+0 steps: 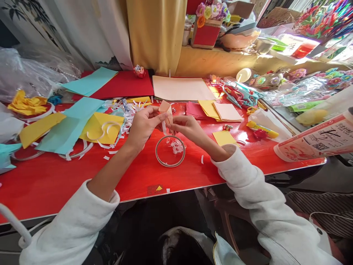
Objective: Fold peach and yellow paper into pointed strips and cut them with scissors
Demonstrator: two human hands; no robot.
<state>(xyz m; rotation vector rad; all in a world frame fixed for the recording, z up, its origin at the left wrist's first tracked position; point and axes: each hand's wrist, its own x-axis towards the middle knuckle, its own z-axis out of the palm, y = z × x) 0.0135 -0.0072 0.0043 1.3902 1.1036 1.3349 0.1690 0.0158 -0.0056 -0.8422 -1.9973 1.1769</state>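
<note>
Head: peach paper (165,107) between hands (142,124)

Bright light from upper right, glare on red table (132,180); edges stretched, far corners seemingly soft.

Table (132,176) is showing red; folded paper (164,106), pale peach; long left sheet (70,127), turquoise; sleeves (245,180), off-white; curtain (154,33), gold
</note>
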